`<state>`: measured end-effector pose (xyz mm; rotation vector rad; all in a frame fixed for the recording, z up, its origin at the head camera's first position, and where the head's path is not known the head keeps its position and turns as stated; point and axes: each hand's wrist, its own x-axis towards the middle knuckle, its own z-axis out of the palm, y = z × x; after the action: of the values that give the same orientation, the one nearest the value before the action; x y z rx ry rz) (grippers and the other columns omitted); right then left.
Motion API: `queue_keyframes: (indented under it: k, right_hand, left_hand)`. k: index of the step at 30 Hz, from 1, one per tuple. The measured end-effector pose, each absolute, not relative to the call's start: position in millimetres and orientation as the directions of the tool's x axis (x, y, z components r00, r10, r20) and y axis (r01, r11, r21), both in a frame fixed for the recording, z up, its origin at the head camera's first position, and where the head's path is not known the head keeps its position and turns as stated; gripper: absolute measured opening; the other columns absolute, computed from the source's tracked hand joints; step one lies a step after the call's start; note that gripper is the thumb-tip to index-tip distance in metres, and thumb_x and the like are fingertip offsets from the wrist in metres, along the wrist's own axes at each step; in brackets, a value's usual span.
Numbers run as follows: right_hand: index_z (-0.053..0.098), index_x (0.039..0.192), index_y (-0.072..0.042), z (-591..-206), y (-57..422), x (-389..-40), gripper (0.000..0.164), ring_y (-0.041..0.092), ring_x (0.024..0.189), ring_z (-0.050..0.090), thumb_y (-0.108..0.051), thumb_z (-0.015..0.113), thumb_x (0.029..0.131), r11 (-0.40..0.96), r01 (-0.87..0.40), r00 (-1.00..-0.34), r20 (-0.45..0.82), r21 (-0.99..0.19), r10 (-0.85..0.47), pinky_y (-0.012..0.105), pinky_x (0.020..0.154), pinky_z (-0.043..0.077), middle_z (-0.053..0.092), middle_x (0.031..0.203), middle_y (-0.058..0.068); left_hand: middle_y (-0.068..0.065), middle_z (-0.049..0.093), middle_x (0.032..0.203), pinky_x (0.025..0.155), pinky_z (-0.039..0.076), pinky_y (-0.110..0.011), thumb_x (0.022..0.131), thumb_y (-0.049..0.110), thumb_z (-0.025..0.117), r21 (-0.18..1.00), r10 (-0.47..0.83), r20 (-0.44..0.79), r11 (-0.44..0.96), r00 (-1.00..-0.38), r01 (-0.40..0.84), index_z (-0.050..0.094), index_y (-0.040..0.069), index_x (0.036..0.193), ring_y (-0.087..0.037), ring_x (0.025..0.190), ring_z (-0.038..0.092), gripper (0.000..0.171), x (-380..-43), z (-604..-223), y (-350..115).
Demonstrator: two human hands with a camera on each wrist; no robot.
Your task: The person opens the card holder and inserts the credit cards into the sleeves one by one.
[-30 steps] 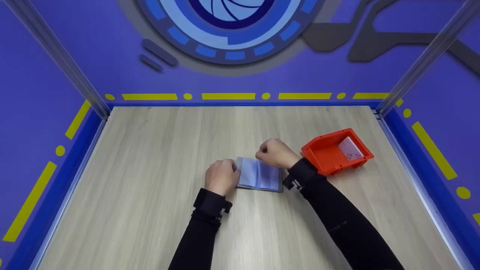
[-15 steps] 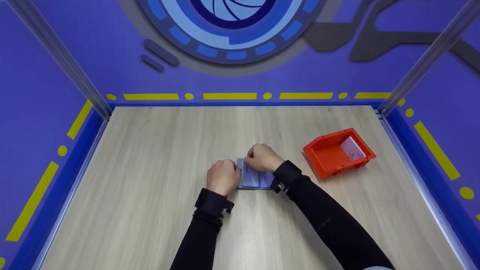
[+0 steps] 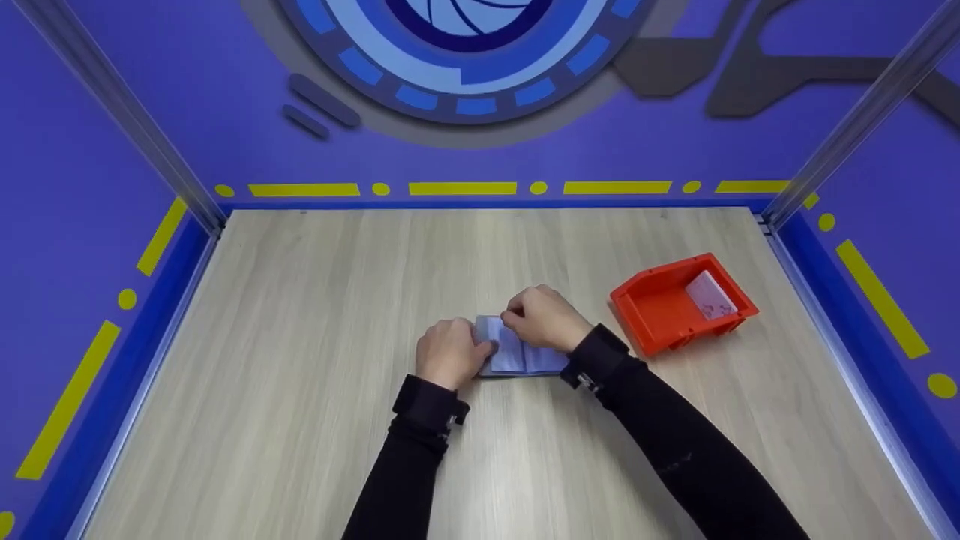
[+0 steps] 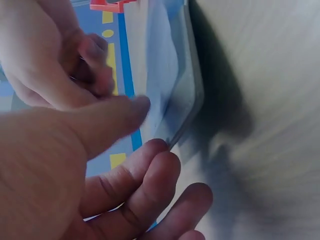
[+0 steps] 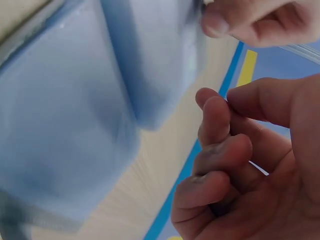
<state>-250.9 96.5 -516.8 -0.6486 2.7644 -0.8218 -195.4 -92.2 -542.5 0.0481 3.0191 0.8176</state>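
Note:
A small card holder (image 3: pixel 510 352) with bluish clear plastic sleeves and a grey cover lies open on the table. At its left edge my left hand (image 3: pixel 450 352) pinches it, the thumb over the sleeves and the fingertips (image 4: pixel 162 160) at the cover's edge. Over the far part of the sleeves hovers my right hand (image 3: pixel 547 319). Its fingers are curled, and thumb and forefinger meet with nothing visible between them in the right wrist view. Two sleeve leaves (image 5: pixel 65 110) stand out there, loose and slightly curved.
To the right of the card holder stands a red plastic bin (image 3: pixel 660 307), with a white and pink card-like piece (image 3: pixel 711 295) inside against its right side. Blue-purple panels (image 3: pixel 480 165) with metal corner posts enclose the wooden table (image 3: pixel 315 315) at the back and both sides.
My right hand has swept left across the sleeves, then come partway back right. The left thumb has moved from the edge onto the sleeves; the bin stays put.

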Motion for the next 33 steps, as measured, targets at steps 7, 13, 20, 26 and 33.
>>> queue_keyframes:
  k: [7,13,20,26,33]
  right_hand:
    - [0.08,0.088,-0.011,-518,113,-231,0.024,0.011,0.064,0.051,-0.021,0.068,0.106,0.767,-0.35,-0.887,-0.073,-0.538,-0.455,0.029,0.066,0.043,0.059,0.069,-0.005]
    - [0.086,0.102,-0.007,-505,141,-220,0.02,0.014,0.073,0.06,-0.02,0.071,0.105,0.749,-0.359,-0.911,0.034,-0.557,-0.412,0.031,0.072,0.054,0.074,0.084,0.002]
    - [0.083,0.113,-0.005,-463,204,-233,0.02,0.026,0.089,0.069,-0.018,0.069,0.108,0.765,-0.245,-0.965,0.076,-0.595,-0.25,0.045,0.084,0.061,0.081,0.105,0.014]
    - [0.079,0.111,-0.001,-451,278,-261,0.025,0.029,0.083,0.063,-0.024,0.069,0.107,0.878,-0.075,-0.997,0.013,-0.473,-0.079,0.04,0.074,0.053,0.076,0.099,0.017]
    - [0.073,0.11,0.006,-452,355,-277,0.034,0.036,0.085,0.064,-0.027,0.069,0.106,0.945,0.109,-0.988,-0.139,-0.308,0.068,0.039,0.069,0.054,0.071,0.099,0.024]
  left_hand:
    - [0.009,0.044,0.06,0.053,0.031,-0.032,0.093,0.041,0.089,0.501,0.017,-0.062,0.865,-0.998,-0.016,0.044,0.019,0.059,-0.012,0.056,0.044,0.06,-197,-547,-93]
    - [0.006,0.053,0.063,0.054,0.035,-0.033,0.091,0.041,0.09,0.508,-0.003,-0.105,0.859,-0.994,-0.056,0.055,0.017,0.059,-0.014,0.058,0.049,0.053,-198,-549,-93]
    - [0.005,0.056,0.064,0.055,0.035,-0.033,0.092,0.04,0.089,0.516,-0.014,-0.115,0.854,-0.993,-0.072,0.059,0.016,0.061,-0.014,0.058,0.05,0.049,-198,-551,-92]
    - [0.006,0.053,0.062,0.053,0.034,-0.032,0.093,0.038,0.088,0.516,-0.008,-0.099,0.855,-0.995,-0.059,0.057,0.017,0.06,-0.013,0.057,0.047,0.05,-197,-552,-92]
    - [0.005,0.054,0.064,0.055,0.036,-0.032,0.093,0.038,0.089,0.529,-0.01,-0.119,0.845,-0.993,-0.072,0.057,0.015,0.063,-0.014,0.058,0.049,0.049,-197,-549,-91]
